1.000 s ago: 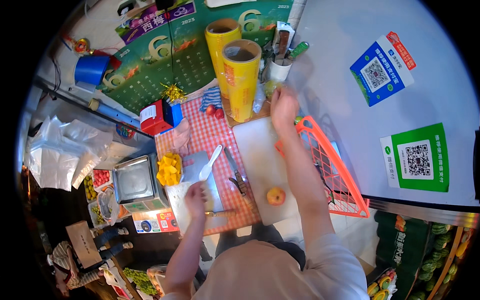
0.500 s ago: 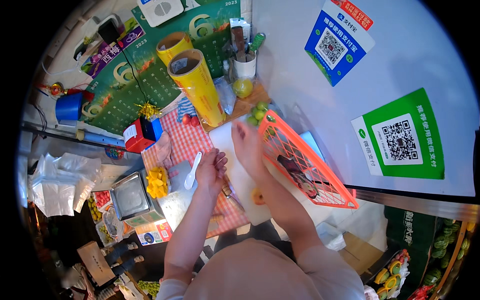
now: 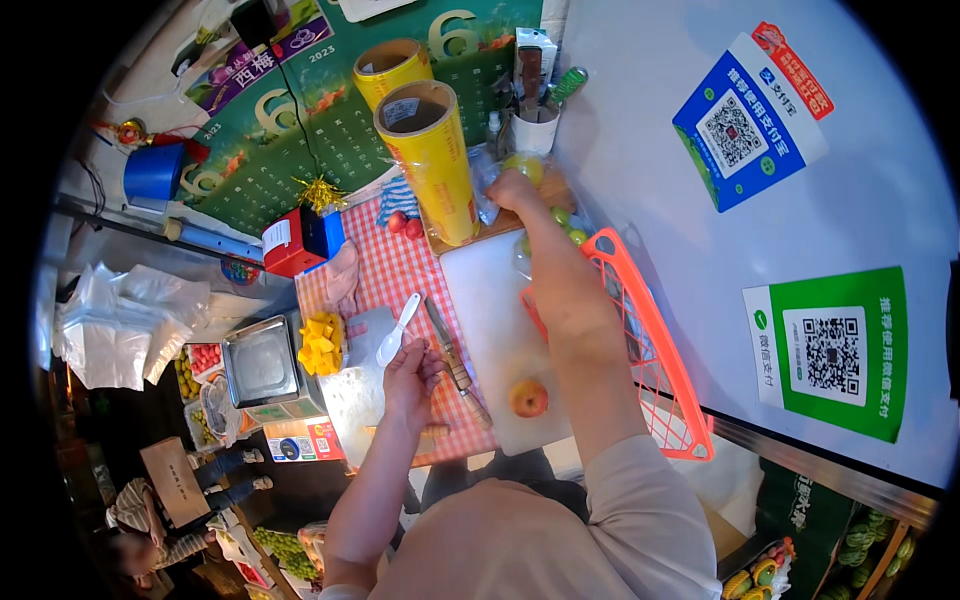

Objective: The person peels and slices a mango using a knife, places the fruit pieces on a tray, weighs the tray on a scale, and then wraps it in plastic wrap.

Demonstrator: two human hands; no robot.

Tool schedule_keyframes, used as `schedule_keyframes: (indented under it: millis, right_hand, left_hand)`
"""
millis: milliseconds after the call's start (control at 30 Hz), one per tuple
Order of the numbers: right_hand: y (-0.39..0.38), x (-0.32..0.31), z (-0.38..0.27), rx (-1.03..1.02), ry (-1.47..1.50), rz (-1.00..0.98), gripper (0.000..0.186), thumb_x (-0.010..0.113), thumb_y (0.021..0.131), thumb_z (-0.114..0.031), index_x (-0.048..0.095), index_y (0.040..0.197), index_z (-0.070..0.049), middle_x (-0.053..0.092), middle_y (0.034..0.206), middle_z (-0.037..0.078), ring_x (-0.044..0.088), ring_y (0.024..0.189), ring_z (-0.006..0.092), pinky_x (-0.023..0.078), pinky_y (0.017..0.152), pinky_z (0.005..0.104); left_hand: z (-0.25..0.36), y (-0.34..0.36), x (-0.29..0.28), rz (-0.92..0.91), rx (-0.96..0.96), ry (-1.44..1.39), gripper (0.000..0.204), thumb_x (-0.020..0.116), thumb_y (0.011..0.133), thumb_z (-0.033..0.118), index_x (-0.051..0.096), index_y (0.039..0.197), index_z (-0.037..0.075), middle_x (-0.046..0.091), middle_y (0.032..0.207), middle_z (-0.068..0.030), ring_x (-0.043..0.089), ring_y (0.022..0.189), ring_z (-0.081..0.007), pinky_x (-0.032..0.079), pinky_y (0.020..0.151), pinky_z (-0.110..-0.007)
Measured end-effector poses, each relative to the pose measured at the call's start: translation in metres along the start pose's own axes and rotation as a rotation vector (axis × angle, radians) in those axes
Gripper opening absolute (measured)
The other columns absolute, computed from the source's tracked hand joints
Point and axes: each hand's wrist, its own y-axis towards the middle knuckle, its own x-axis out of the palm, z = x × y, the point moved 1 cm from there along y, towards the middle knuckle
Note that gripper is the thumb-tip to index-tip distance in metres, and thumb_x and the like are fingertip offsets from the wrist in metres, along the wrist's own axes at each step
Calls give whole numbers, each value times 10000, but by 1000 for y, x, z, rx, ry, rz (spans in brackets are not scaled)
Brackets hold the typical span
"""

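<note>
My right hand reaches to the back of the counter, its fingers closed on a clear plastic bag beside a yellow-green round fruit. My left hand hovers near the front, fingers loosely curled, with nothing visible in it. Just beyond it lies a white plastic spoon. To its right, a wooden-handled knife rests on the red checked cloth. A red-yellow apple sits on the white cutting board, under my right forearm.
Tall yellow film rolls stand behind the board. An orange plastic basket leans at the right, by green fruits. Cut yellow fruit and a metal-topped scale are at the left. A white cup holds tools.
My right hand has moved from above the board to the plastic bag at the back. My left hand has drawn back toward me. The view has shifted, and the apple shows fully.
</note>
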Motion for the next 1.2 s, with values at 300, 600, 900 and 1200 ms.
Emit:
schedule_keyframes:
  millis: [300, 600, 900, 1200]
  right_hand:
    - [21, 3, -11, -163, -226, -88, 288, 685, 812, -194, 740, 1019, -2, 703, 1103, 215, 671, 1055, 348, 529, 897, 416]
    - [33, 12, -3, -188, -375, -65, 249, 665, 824, -141, 747, 1033, -34, 699, 1145, 191, 663, 1092, 333, 537, 907, 421]
    - [19, 45, 15, 29, -78, 254, 222, 637, 861, -217, 772, 995, -104, 723, 1036, 187, 692, 996, 362, 554, 847, 448]
    - [0, 56, -2, 89, 98, 385, 227, 611, 881, -260, 783, 975, -147, 723, 1004, 192, 690, 973, 386, 546, 852, 462]
  left_hand:
    - [-6, 9, -11, -13, -5, -16, 149, 592, 1014, 221, 647, 1037, 84, 702, 836, -39, 668, 708, -113, 475, 560, -213]
    - [-10, 7, -14, 33, -9, -5, 158, 602, 1008, 214, 656, 1056, 74, 706, 858, -51, 667, 730, -120, 508, 613, -235]
    - [-8, -1, -19, 39, -19, 35, 141, 626, 995, 231, 660, 1034, 100, 684, 877, -8, 653, 764, -113, 518, 661, -237]
    - [-10, -6, -23, 77, -16, 11, 147, 597, 1013, 221, 641, 1008, 81, 665, 825, -18, 632, 725, -105, 494, 621, -222]
